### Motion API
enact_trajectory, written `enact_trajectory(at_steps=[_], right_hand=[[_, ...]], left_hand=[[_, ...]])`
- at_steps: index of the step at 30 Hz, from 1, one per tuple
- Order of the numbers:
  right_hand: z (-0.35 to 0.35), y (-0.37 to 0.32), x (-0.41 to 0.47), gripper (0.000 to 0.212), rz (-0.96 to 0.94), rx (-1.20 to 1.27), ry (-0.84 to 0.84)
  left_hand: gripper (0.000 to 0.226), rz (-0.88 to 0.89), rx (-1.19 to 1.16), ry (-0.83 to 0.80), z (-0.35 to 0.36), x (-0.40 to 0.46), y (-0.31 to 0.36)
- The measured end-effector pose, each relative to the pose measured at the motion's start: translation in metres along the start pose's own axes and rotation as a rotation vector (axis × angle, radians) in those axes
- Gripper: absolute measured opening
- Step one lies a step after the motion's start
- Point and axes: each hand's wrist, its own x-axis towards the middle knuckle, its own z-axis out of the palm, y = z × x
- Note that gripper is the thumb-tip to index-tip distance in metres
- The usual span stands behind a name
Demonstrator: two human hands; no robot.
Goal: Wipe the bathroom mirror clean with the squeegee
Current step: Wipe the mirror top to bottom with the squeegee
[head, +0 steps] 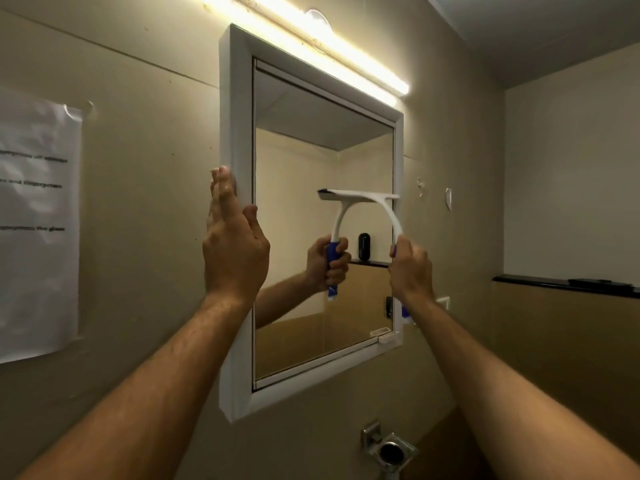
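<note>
**Dragging a blade that hangs off the right edge**

Your right hand [412, 268] is clamped on the handle of the squeegee [393, 211], fingers closed round the blue grip. The blade sits flat against the mirror [294, 174] about halfway up, level, with its right end touching or just overlapping the white frame [239, 133]. Your left hand [233, 244] is open, fingers together, palm pressed on the frame's left side and holding nothing.

Several risks follow from this:

- Blade end on the frame: if the right tip rides up on the frame lip, the rubber lifts off the glass there and leaves a strip unwiped along that edge. Shift the blade a little left before you pull.
- Left half of the glass: the blade covers only the right part. A pull from here leaves the left part untouched, so you need an overlapping pass.
- Starting height: glass above the blade is not covered by a downward stroke; whether it is already clean cannot be told.
- Pushing on the frame: it looks like a cabinet front, and a hard push with your left palm could shift or swing it and break blade contact.
- Thumb near the glass: your left thumb lies close to the inner edge and could smudge it.
</note>
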Motion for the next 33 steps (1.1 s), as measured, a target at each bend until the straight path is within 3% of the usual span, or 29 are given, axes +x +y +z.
enact_trajectory(at_steps=[8,15,17,25,33], right_hand=[[0.004,-0.094,0.067,0.018,-0.061,0.305,0.087],[0.008,-0.054,0.036,0.023,0.031,0.366,0.077],[0.002,-0.050,0.033,0.028,0.050,0.376,0.056],[-0.013,-0.107,0.073,0.035,-0.009,0.351,0.014],[-0.021,-0.042,0.018,0.034,0.084,0.332,-0.029]], left_hand=[[0.058,-0.004,-0.017,-0.019,-0.003,0.002,0.003],[0.060,0.027,-0.076,-0.099,-0.013,-0.002,0.033],[0.067,-0.005,-0.029,-0.034,-0.011,-0.002,0.025],[0.058,0.028,0.015,0.015,0.000,0.002,-0.001],[0.057,0.005,-0.032,0.010,0.001,0.002,-0.002]])
